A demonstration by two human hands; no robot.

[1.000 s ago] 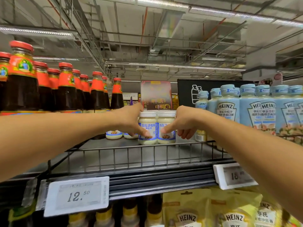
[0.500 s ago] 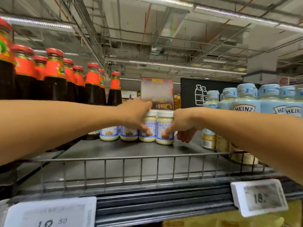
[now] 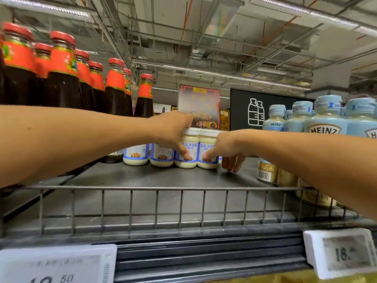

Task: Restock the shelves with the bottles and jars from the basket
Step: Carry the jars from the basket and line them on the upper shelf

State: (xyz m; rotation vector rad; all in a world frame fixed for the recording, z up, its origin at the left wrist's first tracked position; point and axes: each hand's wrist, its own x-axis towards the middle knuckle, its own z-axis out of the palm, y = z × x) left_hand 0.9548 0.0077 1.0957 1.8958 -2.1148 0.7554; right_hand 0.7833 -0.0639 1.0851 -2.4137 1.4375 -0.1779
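The left hand (image 3: 173, 133) is extended over the wire rail (image 3: 183, 188) and is closed on a salad-dressing jar (image 3: 190, 140). The thumb is pressed low on the front label, while the fingers are hooked over the white lid. The right hand (image 3: 226, 146) is set against the neighbouring jar (image 3: 206, 147) from the other side. One digit is laid straight against the lower label. The other fingers are seen hanging bent just to that jar's right, and whether they close on it cannot be told.

Both jars are stood upright on the grey shelf (image 3: 163, 180), well back from the rail, touching each other side by side. Their long axes are vertical, lids up, and the blue-bordered labels are turned toward the camera. Two more jars (image 3: 135, 155) of the same kind are lined up just to the left, so that a row of four is formed across the shelf.

Further left, dark sauce bottles (image 3: 61, 82) with red caps and orange neck labels are packed upright in ranks. To the right, pale-blue Heinz bottles (image 3: 326, 123) are ranged upright, logos facing forward. Behind the jars a printed card (image 3: 199, 107) is stood, and beside it a black sign (image 3: 255, 111) with a white bottle pictogram is seen. Two electronic price tags are fixed at the shelf's front edge, one at lower left (image 3: 57, 264) and one at lower right (image 3: 342, 254), the latter partly readable as "18".
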